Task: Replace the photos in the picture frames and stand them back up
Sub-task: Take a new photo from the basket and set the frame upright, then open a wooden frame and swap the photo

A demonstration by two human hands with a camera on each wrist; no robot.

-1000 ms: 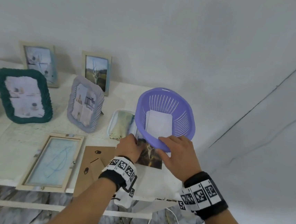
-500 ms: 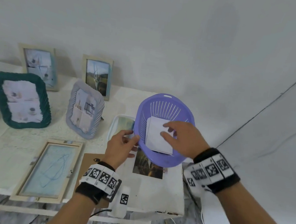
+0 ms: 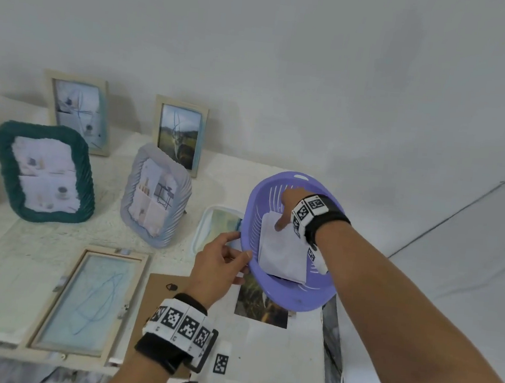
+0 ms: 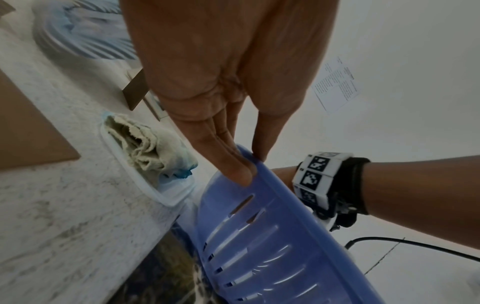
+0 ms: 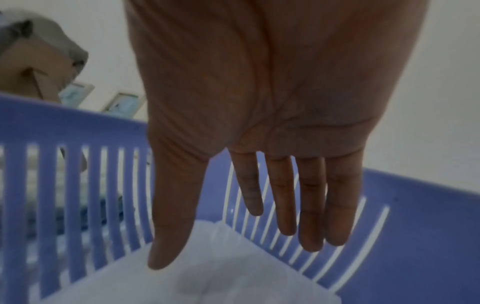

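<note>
My left hand [image 3: 226,256] pinches the near-left rim of the purple slotted basket [image 3: 296,297]; the left wrist view shows the fingers [image 4: 241,172] outside and the thumb inside. My right hand [image 3: 286,213] reaches into the basket, fingers straight, thumb down by the stack of white photos [image 3: 282,256] lying there. The right wrist view shows this open hand [image 5: 233,253] over the white photos [image 5: 207,283]. A dark photo [image 3: 260,309] lies on the table, partly under the basket. The empty wooden frame [image 3: 86,302] lies flat beside its brown backing board [image 3: 161,287].
Several frames stand at the back: a teal one [image 3: 45,173], a grey one [image 3: 157,194] and two wooden ones [image 3: 78,111] [image 3: 179,133]. A white tray [image 3: 208,218] with a cloth [image 4: 148,148] sits left of the basket. The table edge runs just right of the basket.
Both hands left the dark photo. The left hand took hold of the basket rim, and the right hand moved up and deeper into the basket over the white photos.
</note>
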